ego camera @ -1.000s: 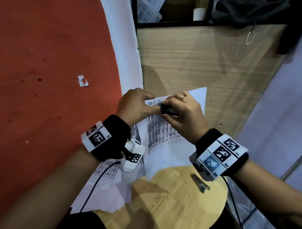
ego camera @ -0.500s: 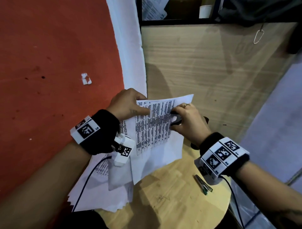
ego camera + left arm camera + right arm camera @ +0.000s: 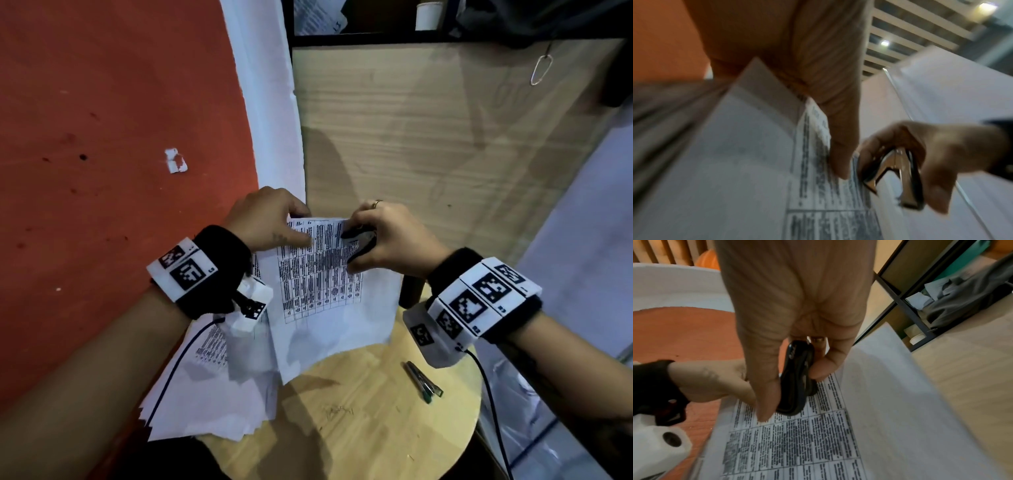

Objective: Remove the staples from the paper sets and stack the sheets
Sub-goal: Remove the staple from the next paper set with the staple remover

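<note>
Head view shows the left hand pinching the top edge of a printed paper set, thumb laid across the print, while the right hand clasps a black staple remover at the set's upper right corner. Below the left hand a loose pile of sheets lies on the round desk, so some sets look finished; this one seems not yet freed. Below the right hand lie two pens. Only the left wrist view reveals the remover's metal jaws, spread at the paper's edge; no staple is discernible anywhere.
</note>
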{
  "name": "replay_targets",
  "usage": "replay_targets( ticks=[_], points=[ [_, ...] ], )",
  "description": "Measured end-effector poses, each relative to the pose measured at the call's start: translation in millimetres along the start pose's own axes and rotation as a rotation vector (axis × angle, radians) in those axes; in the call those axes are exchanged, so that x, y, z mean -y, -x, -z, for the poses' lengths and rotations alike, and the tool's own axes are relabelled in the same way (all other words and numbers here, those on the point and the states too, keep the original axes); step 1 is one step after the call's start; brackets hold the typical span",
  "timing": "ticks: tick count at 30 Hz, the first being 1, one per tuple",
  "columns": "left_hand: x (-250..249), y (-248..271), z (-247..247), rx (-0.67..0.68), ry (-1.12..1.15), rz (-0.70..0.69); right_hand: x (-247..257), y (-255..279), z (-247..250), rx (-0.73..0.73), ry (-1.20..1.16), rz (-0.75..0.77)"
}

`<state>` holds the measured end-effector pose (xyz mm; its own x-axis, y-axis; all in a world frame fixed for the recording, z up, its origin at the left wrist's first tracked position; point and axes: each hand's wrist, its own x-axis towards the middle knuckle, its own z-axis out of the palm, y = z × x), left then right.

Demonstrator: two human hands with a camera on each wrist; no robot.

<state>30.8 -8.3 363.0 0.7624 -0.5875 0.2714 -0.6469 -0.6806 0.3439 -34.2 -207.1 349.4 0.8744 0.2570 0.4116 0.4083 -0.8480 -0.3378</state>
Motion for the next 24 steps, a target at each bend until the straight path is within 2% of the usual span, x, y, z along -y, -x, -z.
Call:
replay_targets(
  ticks=[2, 4, 10, 13, 16, 20, 24],
  points=[
    [-13, 1, -2, -0.068, -0.225, -0.03, 3, 1, 0, 0.012, 0.001, -0.002],
    [-22, 0, -4, -0.116, -0.283, -0.052, 6, 2, 0, 0.009, -0.013, -0.007],
    [-30, -2, -7, -0.12, -0.209, -0.092, 6, 8, 7, -0.035, -0.061, -0.03],
    [-30, -3, -8, -0.116, -0.094, -0.095, 4, 9, 10, -0.072, -0.048, -0.012],
    [-27, -4, -5, -0.108, 0.037, -0.07, 4, 14, 6, -0.206, -0.029, 0.044],
    [-27, -5, -1, -0.106, 0.079, -0.071, 4, 24, -12, -0.455, 0.246, 0.2],
    [-29, -6, 3, -0.064, 0.202, -0.067, 6, 21, -15, -0.577, 0.337, 0.261]
  ],
)
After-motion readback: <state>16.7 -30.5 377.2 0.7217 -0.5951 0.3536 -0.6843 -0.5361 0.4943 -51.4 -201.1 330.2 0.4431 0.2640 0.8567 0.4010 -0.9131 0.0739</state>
